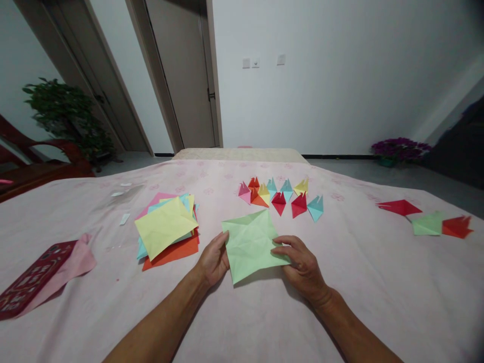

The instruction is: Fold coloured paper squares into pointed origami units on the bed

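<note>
A creased light green square of origami paper (252, 246) is held between my two hands, just above the pink cloth. My left hand (215, 258) grips its left edge, with the thumb at the upper left. At the right edge, my right hand (300, 262) pinches the sheet, fingers on top and the thumb hidden. Beyond the sheet stands a group of folded paper cranes (279, 202) in red, orange, pink, yellow and blue. To the left lies a loose stack of coloured paper (166, 226), yellow on top.
Folded red, green and orange pieces (427, 223) lie at the far right. A dark red printed item (36, 275) rests on pink paper at the left. Small white scraps (124, 219) lie behind the stack. The patterned tablecloth (242, 327) covers the surface; potted plants stand beyond.
</note>
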A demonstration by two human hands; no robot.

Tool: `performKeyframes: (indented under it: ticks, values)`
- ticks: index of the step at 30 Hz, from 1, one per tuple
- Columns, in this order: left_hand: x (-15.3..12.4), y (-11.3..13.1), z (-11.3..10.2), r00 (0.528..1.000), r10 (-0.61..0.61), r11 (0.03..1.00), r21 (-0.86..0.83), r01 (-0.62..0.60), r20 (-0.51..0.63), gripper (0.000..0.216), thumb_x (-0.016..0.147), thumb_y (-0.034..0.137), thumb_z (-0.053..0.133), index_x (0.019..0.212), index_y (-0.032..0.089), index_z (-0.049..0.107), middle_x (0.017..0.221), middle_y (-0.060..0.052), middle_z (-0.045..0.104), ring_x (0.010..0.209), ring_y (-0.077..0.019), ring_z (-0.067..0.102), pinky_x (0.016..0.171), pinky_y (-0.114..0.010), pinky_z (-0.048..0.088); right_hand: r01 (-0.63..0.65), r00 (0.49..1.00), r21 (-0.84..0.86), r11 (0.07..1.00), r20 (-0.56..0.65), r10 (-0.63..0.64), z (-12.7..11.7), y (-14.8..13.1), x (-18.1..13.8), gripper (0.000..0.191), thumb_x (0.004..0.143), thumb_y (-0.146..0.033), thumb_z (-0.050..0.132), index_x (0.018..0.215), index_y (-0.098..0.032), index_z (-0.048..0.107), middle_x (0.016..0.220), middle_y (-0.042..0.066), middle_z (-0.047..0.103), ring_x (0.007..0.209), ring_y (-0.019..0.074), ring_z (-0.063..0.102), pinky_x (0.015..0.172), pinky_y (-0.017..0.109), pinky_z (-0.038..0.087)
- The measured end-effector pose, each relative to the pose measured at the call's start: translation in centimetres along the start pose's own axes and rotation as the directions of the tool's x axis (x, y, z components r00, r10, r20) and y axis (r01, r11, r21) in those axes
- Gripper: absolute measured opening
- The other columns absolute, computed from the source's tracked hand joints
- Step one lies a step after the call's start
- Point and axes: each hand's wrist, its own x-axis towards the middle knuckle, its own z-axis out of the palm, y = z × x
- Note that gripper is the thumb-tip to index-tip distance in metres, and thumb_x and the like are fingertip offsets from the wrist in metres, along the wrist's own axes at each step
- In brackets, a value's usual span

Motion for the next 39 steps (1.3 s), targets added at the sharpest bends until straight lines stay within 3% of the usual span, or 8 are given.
performKeyframes:
  ticks: [14, 23, 29, 32, 36, 39]
  values:
    - [-0.4, -0.2, 0.1, 0.992, -0.017, 0.992, 0.124, 0.002, 0.123, 0.029, 0.093, 0.02, 0.057, 0.12, 0.012, 0.063, 0.115, -0.015, 0.071, 0.106, -0.0239, 0.069, 0.094, -0.037, 0.056, 0.016, 0.998, -0.045, 0.999, -0.057, -0.019, -0.2, 0.4, 0.1, 0.054, 0.065, 0.006, 0.045, 0.103, -0.025, 0.068, 0.115, 0.007, 0.061, 0.107, 0.0221, 0.061, 0.087, 0.04, 0.055]
    - [-0.3, -0.1, -0.1, 0.999, -0.03, 0.99, 0.141, 0.023, 0.046, 0.032, 0.097, 0.027, 0.051, 0.12, 0.01, 0.061, 0.113, -0.017, 0.071, 0.101, -0.0258, 0.07, 0.087, -0.039, 0.059, 0.024, 0.999, 0.029, 0.999, -0.045, -0.023, -0.7, 0.9, 0.3, 0.051, 0.062, 0.007, 0.04, 0.094, -0.023, 0.066, 0.118, 0.007, 0.064, 0.117, 0.0225, 0.06, 0.096, 0.043, 0.053]
    - [0.2, -0.4, -0.1, 1.0, 0.008, 0.996, 0.094, -0.005, -0.026, 0.03, 0.097, 0.025, 0.049, 0.121, 0.01, 0.059, 0.115, -0.017, 0.071, 0.107, -0.0259, 0.068, 0.09, -0.04, 0.058, 0.048, 0.992, -0.241, 0.969, -0.101, -0.074, -1.5, -1.0, 1.3, 0.051, 0.068, 0.002, 0.045, 0.105, -0.024, 0.067, 0.122, 0.005, 0.067, 0.128, 0.0277, 0.052, 0.111, 0.061, 0.035]
    - [0.4, -0.6, 0.1, 0.998, 0.039, 0.996, 0.082, -0.035, -0.052, 0.028, 0.097, 0.023, 0.049, 0.12, 0.01, 0.059, 0.116, -0.017, 0.07, 0.107, -0.0258, 0.068, 0.089, -0.04, 0.058, 0.203, 0.979, -0.244, 0.948, 0.064, -0.193, -1.3, -4.1, 1.6, 0.055, 0.069, -0.004, 0.053, 0.117, -0.029, 0.063, 0.125, 0.003, 0.067, 0.132, 0.0293, 0.049, 0.113, 0.059, 0.033]
    - [0.3, -0.7, 0.2, 0.997, 0.046, 0.998, 0.037, -0.044, -0.055, 0.032, 0.097, 0.022, 0.049, 0.126, 0.009, 0.056, 0.118, -0.018, 0.069, 0.106, -0.026, 0.068, 0.087, -0.039, 0.059, 0.212, 0.919, -0.232, 0.949, 0.377, -0.113, 0.6, -6.9, 1.5, 0.073, 0.073, -0.022, 0.065, 0.143, -0.022, 0.044, 0.139, 0.01, 0.057, 0.138, 0.0331, 0.041, 0.116, 0.06, 0.025]
    - [0.1, -0.7, 0.5, 0.998, 0.016, 1.0, -0.008, -0.016, -0.059, 0.034, 0.097, 0.018, 0.047, 0.129, 0.008, 0.054, 0.119, -0.018, 0.069, 0.106, -0.0255, 0.068, 0.089, -0.039, 0.058, 0.17, 0.922, -0.29, 0.942, 0.383, -0.048, 2.1, -6.6, 1.2, 0.071, 0.074, -0.02, 0.066, 0.142, -0.02, 0.045, 0.141, 0.012, 0.055, 0.138, 0.034, 0.039, 0.116, 0.06, 0.026]
